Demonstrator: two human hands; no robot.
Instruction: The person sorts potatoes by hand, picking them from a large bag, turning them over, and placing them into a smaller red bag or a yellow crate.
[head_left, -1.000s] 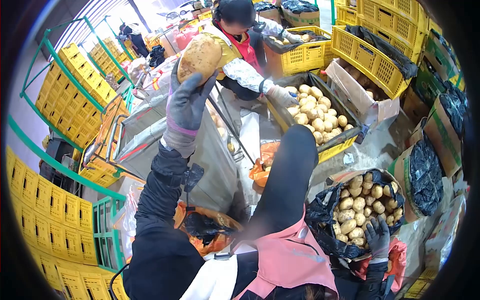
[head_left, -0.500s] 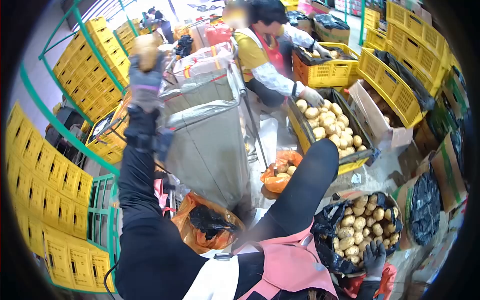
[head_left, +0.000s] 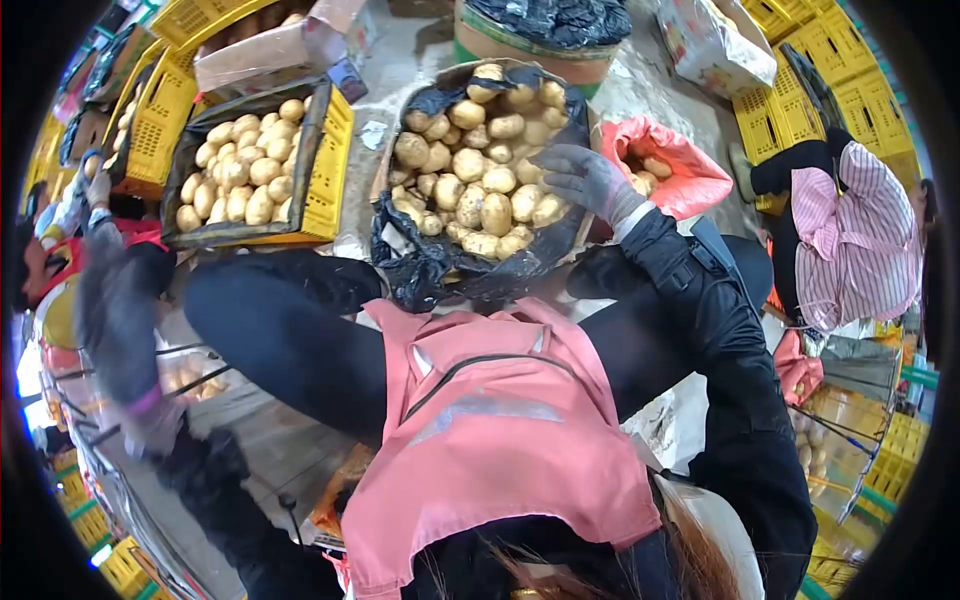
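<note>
My right hand [head_left: 590, 180], in a grey glove, is over the right edge of a round carton full of potatoes [head_left: 470, 165] and lined with black plastic [head_left: 410, 270]. Its fingers are stretched out and hold nothing visible. Far to the left, my left hand [head_left: 125, 345] is raised beside my knee, above a wire frame [head_left: 190, 380]. Motion smears its glove, so its fingers and anything in them cannot be made out. A pink apron [head_left: 500, 430] covers my lap.
A yellow crate of potatoes [head_left: 328, 175] stands left of the carton. A red sack [head_left: 690, 170] with potatoes lies to its right. Behind are a carton covered in black plastic [head_left: 540, 50] and cardboard boxes [head_left: 270, 60]. A co-worker in red [head_left: 60, 265] is at the far left, another person in stripes [head_left: 860, 240] at right.
The view has swung right and down to the potato carton. My left hand, raised with a potato before, is now lower and blurred. My right hand remains by the carton, fingers stretched.
</note>
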